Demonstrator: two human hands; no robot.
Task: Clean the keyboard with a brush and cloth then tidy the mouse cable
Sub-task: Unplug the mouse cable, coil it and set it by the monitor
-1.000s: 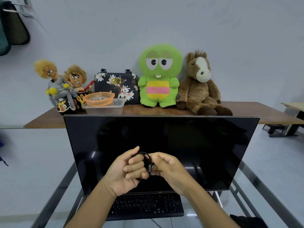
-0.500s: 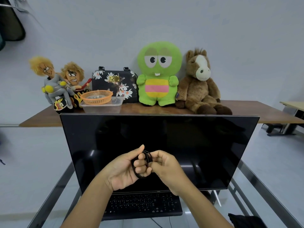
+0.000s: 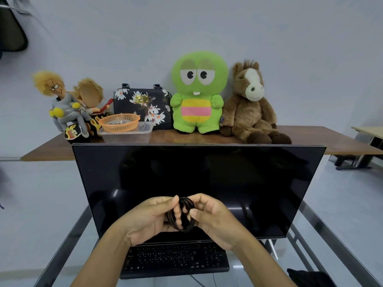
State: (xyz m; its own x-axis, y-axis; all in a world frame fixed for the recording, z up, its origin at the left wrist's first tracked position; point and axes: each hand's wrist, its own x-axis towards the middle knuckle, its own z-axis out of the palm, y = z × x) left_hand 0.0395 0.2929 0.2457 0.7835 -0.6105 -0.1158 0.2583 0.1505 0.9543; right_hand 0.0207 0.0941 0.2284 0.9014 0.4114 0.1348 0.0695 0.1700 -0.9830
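A black mouse cable (image 3: 187, 225) is wound into a small round coil in front of the dark monitor (image 3: 228, 183). My left hand (image 3: 148, 220) holds the coil with its fingers through the loop and the thumb on top. My right hand (image 3: 215, 218) pinches the coil's right side. Below the hands a black keyboard (image 3: 176, 259) lies on the glass desk (image 3: 62, 255). A dark cloth (image 3: 308, 276) shows at the bottom right corner. The mouse and the brush are out of sight.
Behind the monitor a brown wooden table (image 3: 331, 139) carries two dolls (image 3: 68, 104), an orange basket (image 3: 119, 122) on a clear tub, a floral bag (image 3: 143, 106), a green plush toy (image 3: 198, 92) and a brown plush horse (image 3: 250, 104). A thin cable (image 3: 213, 281) trails off below the keyboard.
The coil has been turned between both hands and now faces me as an open ring. The hands stay in the same place before the screen.
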